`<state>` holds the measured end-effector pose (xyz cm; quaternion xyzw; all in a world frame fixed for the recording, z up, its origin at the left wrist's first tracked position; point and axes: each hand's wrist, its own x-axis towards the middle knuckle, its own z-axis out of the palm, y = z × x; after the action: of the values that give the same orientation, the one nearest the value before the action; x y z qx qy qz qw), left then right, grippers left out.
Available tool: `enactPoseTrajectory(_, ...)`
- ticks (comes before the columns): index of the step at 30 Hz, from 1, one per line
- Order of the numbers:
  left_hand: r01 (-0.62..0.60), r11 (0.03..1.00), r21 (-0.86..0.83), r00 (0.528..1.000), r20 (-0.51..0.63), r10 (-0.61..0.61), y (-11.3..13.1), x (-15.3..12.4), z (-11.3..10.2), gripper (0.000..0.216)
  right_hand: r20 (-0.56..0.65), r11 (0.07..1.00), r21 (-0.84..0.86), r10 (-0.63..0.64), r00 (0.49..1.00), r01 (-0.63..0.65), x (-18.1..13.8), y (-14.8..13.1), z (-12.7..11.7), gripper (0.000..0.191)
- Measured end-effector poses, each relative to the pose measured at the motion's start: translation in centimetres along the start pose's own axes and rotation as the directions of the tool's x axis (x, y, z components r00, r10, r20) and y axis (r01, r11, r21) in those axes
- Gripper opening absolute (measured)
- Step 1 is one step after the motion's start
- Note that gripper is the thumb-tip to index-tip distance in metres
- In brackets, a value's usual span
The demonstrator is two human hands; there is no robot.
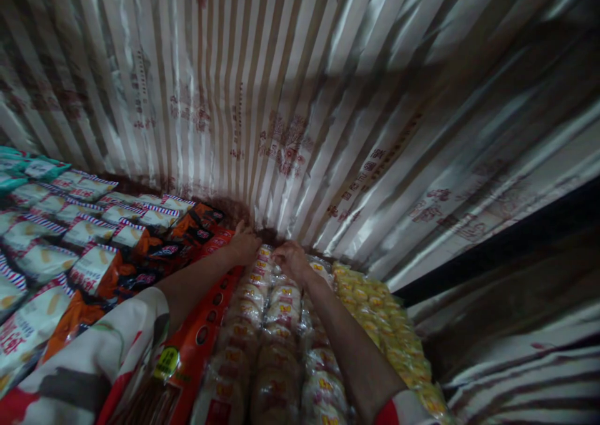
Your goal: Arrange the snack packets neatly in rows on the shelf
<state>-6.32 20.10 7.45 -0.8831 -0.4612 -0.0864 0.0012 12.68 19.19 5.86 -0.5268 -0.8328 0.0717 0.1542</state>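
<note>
My left hand (244, 245) reaches to the far end of the rows, between a long red-orange snack bag (213, 312) and clear-wrapped round cakes (241, 331). Its fingers are bent and partly hidden; what they hold, if anything, cannot be made out. Just right of it, my right hand (291, 260) is over the far end of the middle cake row (281, 334). Its thumb and fingers are drawn together in a pinch, and the thing in them is too dim to name. Both hands are close to the striped curtain behind the packs.
White bags with striped edges (89, 231) and orange-black packets (140, 275) lie in rows at left, with green packs (32, 165) beyond. Yellow-wrapped small packs (375, 306) lie at right. A shiny striped printed curtain (262, 100) rises behind, and a dark bar (506, 244) crosses the right side.
</note>
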Motion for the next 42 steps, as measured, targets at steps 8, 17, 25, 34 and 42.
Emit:
enactPoseTrajectory(8,0.081,0.989,-0.124,0.995,0.072,-0.073,-0.1,0.2,-0.4,0.012,-0.009,0.985,-0.016,0.169,0.986,-0.169,0.2,-1.8,-0.3,0.009)
enactPoseTrajectory(17,0.191,0.966,-0.176,0.981,0.021,-0.191,-0.5,0.7,0.5,0.019,-0.056,0.977,-0.015,0.211,0.976,-0.212,0.2,-1.6,-0.1,0.012)
enactPoseTrajectory(25,0.229,0.952,-0.204,0.972,0.004,-0.233,-0.5,0.7,0.6,0.017,-0.134,0.988,0.0,0.153,0.979,-0.154,0.1,-1.7,-0.3,0.008)
enactPoseTrajectory(34,0.247,0.948,-0.199,0.966,-0.026,-0.257,-0.1,-0.4,-0.5,0.019,0.015,0.992,-0.066,-0.105,0.994,0.106,-2.8,-3.7,-2.3,0.015)
enactPoseTrajectory(42,0.088,0.99,-0.107,0.995,0.046,-0.084,0.4,-2.4,-1.9,0.017,0.062,0.995,-0.101,-0.014,0.998,0.02,-3.1,-4.6,-2.3,0.011)
